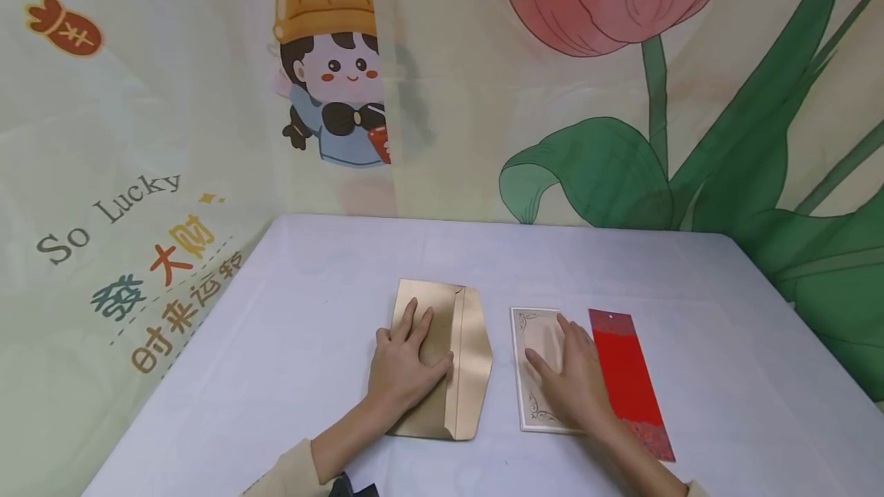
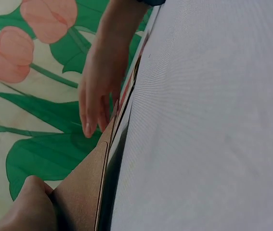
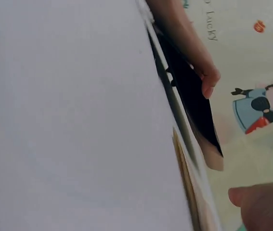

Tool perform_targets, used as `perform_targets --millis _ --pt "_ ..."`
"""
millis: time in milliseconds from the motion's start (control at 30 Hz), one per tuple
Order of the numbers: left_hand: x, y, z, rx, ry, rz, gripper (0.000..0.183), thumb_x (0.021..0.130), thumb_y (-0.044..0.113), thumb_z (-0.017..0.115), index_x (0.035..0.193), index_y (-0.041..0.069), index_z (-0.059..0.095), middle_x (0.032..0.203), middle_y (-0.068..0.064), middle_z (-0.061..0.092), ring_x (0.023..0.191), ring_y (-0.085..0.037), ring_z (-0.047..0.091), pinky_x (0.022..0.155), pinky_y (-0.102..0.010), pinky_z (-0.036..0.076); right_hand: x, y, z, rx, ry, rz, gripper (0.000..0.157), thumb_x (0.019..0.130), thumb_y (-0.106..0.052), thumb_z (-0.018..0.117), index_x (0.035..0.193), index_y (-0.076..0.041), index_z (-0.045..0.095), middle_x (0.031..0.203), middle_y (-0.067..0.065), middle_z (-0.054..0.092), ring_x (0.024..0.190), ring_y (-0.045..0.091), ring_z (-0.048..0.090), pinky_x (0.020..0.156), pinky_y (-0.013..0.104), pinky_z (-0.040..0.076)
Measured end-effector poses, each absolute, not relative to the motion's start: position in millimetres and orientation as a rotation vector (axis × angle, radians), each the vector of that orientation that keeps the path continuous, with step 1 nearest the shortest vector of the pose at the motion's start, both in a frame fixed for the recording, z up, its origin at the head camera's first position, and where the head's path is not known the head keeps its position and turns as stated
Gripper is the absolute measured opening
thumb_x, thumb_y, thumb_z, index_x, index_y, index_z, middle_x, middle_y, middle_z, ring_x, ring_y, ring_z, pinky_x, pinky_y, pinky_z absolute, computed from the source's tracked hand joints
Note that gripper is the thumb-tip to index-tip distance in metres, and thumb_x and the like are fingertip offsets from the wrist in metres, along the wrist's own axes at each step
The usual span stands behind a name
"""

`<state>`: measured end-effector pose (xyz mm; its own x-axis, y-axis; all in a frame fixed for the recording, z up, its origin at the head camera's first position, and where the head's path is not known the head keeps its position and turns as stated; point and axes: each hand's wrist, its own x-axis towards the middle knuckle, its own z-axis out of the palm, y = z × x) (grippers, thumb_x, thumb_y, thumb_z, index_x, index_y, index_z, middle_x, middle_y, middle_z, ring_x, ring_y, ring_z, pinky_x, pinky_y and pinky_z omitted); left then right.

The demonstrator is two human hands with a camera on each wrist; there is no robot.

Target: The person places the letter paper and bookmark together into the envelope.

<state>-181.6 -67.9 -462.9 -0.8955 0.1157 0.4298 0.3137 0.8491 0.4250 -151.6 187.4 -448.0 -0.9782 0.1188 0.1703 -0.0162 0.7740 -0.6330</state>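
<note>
Currently: pale beige rectangular card with scrollwork corners (image 1: 542, 332) lies flat on the white-covered bench (image 1: 311, 374); used as landmark. Left of the card, just apart: gold-brown paper envelope (image 1: 442, 332), its flap (image 1: 473, 374) folded out toward the card. Right of the card: long red strip with a small hole at its top (image 1: 628, 374).

Left hand (image 1: 409, 374) on the envelope, fingers spread flat, thumb near the flap crease. Right hand (image 1: 576, 382) over the card's right side, fingers stretched, thumb apart, pinching nothing visible; firm contact, cannot tell.

Risks, my judgement: the card lies so flat that fingertips might skate over it, missing an edge. Right forearm crosses the strip's lower end; a careless sweep could drag it askew. Heavy left-hand pressure, sliding, might crumple the flap.
</note>
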Motion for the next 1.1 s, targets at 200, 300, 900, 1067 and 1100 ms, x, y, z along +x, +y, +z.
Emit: perform_targets --millis 200,300,900,1067,1100 --pt "-181.0 -69.8 -463.5 -0.315 -2.635 -0.670 0.071 0.072 0.052 0.062 0.134 0.018 0.051 0.146 -0.004 0.033 0.074 -0.024 0.037 0.059 -0.028 0.031 -149.8 187.2 -469.7 0.007 -2.723 0.783 0.073 0.079 -0.034 0.069 0.136 0.001 0.042 0.140 0.030 0.031 0.130 0.046 0.023 0.104 0.058 0.009" --pt "-180.6 -70.3 -463.3 -0.309 -2.634 -0.667 0.071 0.072 0.051 0.062 0.134 0.018 0.051 0.146 -0.004 0.034 0.075 -0.026 0.038 0.061 -0.030 0.032 -149.9 185.9 -471.8 0.028 -2.696 0.772 0.067 0.079 -0.032 0.070 0.134 -0.003 0.047 0.140 0.029 0.033 0.130 0.045 0.024 0.104 0.058 0.006" --pt "-180.4 -67.1 -464.1 -0.309 -2.631 -0.664 0.072 0.073 0.051 0.062 0.135 0.018 0.050 0.147 -0.004 0.033 0.074 -0.027 0.037 0.063 -0.030 0.032 -150.6 187.3 -471.2 0.018 -2.505 1.068 0.029 0.070 -0.010 0.079 0.098 -0.010 0.074 0.123 0.016 0.047 0.112 0.028 0.041 0.087 0.044 0.035" --pt "-181.3 -65.4 -463.7 -0.320 -2.627 -0.663 0.072 0.073 0.051 0.062 0.135 0.017 0.050 0.147 -0.004 0.032 0.074 -0.027 0.037 0.065 -0.031 0.032 -150.6 191.9 -466.1 -0.086 -2.573 1.276 0.026 0.073 -0.015 0.078 0.098 -0.015 0.074 0.111 0.007 0.052 0.100 0.021 0.047 0.065 0.027 0.048" --pt "-181.6 -65.0 -463.8 -0.322 -2.629 -0.662 0.072 0.072 0.051 0.062 0.135 0.017 0.050 0.147 -0.004 0.032 0.074 -0.027 0.037 0.065 -0.031 0.032 -150.7 193.4 -465.0 -0.101 -2.590 1.313 0.025 0.074 -0.015 0.077 0.099 -0.016 0.074 0.110 0.006 0.054 0.099 0.021 0.047 0.063 0.024 0.047"
